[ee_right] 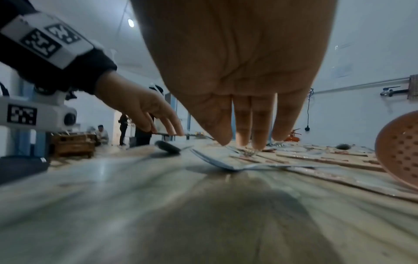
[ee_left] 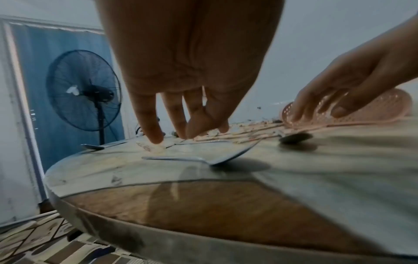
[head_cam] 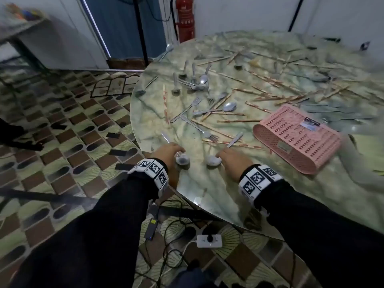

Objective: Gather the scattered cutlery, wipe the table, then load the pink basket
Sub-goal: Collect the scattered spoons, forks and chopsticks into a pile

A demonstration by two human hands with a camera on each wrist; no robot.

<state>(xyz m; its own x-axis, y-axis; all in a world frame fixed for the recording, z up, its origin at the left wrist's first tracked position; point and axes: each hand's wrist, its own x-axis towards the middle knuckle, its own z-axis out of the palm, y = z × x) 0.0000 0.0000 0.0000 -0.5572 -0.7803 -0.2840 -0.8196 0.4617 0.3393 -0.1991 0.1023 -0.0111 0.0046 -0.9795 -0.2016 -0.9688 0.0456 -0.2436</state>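
On the round green marbled table (head_cam: 207,194) two metal spoons lie near the front edge. My left hand (head_cam: 169,151) hovers over the left spoon (head_cam: 182,160), its fingers (ee_left: 156,135) pointing down and touching the tabletop just past that spoon (ee_left: 203,157). My right hand (head_cam: 229,161) reaches over the right spoon (head_cam: 214,161), its straight fingers (ee_right: 260,139) on the table behind that spoon (ee_right: 217,162). Neither hand holds anything. The pink basket (head_cam: 295,138) lies tipped over to the right. Forks and spoons (head_cam: 193,82) and chopsticks (head_cam: 280,96) are scattered further back.
What looks like a grey cloth (head_cam: 357,161) lies at the table's right edge. A standing fan (ee_left: 83,89) and a red fire extinguisher (head_cam: 185,17) stand behind the table. A white power strip (head_cam: 209,241) and cables lie on the tiled floor below the near edge.
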